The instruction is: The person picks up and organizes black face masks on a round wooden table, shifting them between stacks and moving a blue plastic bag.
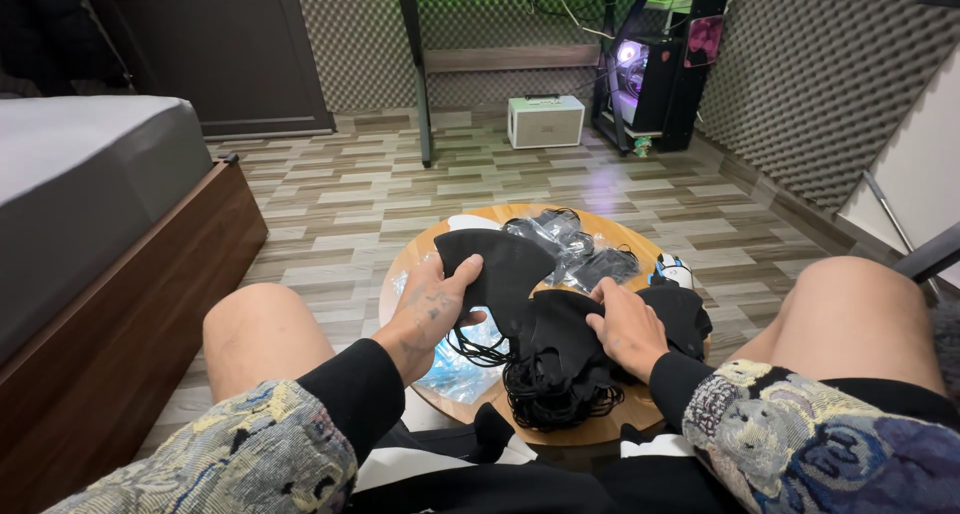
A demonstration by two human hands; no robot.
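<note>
While your left hand [432,314] pinches one black mask [500,269] lifted just beside it, your right hand [628,326] rests flat, fingers spread, on the black mask pile [560,369] directly beneath; right is nearer.

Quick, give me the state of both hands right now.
Left hand: closed on a black face mask, lifted above the round wooden table.
Right hand: open, fingers resting on the pile of black masks.
</note>
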